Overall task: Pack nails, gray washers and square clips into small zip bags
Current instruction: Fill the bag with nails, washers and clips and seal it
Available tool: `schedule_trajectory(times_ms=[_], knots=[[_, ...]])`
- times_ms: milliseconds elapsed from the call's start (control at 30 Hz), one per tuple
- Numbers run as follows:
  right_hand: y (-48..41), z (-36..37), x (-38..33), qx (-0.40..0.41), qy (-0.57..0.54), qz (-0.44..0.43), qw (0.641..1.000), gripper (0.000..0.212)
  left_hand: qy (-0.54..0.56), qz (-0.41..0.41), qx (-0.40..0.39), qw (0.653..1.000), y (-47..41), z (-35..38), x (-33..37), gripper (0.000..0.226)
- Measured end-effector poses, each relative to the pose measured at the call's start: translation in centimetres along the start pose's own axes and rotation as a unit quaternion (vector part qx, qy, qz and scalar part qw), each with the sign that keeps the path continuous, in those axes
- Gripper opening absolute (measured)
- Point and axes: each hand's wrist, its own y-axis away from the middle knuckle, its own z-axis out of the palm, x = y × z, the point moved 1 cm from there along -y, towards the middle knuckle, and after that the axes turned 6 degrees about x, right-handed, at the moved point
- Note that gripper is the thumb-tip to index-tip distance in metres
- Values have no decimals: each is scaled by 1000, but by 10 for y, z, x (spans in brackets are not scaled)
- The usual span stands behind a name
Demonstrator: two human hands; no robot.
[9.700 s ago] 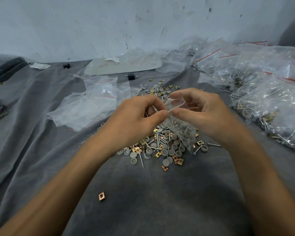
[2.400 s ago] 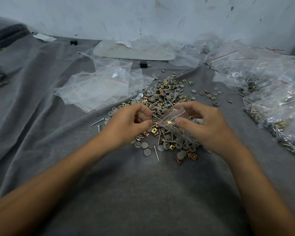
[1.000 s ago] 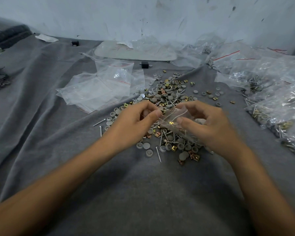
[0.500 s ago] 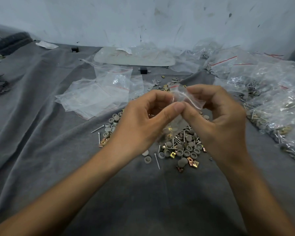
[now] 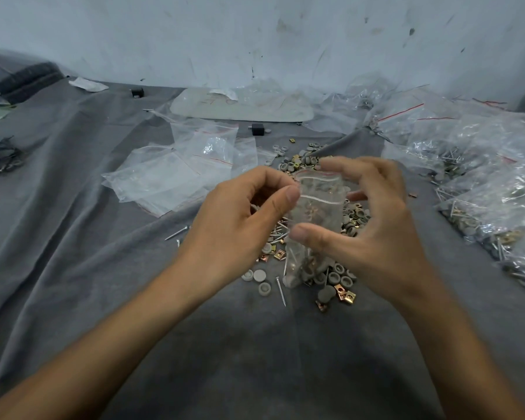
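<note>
Since half a second ago our hands have parted: the zip bag [image 5: 315, 207] now hangs upright between them, above the pile [image 5: 337, 277] of nails, washers and clips. Our left hand [image 5: 234, 219] pinches its upper left edge, thumb against forefinger. Our right hand [image 5: 379, 234] clamps it, thumb on the front, fingers curled behind the top. On the gray cloth [image 5: 255, 359], empty bags [image 5: 176, 174] lie left, filled bags [image 5: 491, 183] right.

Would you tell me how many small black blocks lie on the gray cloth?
2: one black block far back left, another just behind the empty bags; more may be hidden.
</note>
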Motion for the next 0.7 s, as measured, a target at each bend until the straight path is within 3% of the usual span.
schedule_trajectory(times_ms=[67,200,467,700], knots=[[-1,-3,-2,-17,-7,14,1000,76,-52,32,9,998,0,-6,2,11],[-3,-8,-10,-42,-6,0,999,65,-102,81,-17,991,1,-14,9,13],[-3,-14,-29,-72,-72,-19,995,5,-114,110,-56,986,14,-19,19,8],[-4,-15,-37,-71,-38,-54,995,4,-101,111,-60,987,17,-17,24,8]])
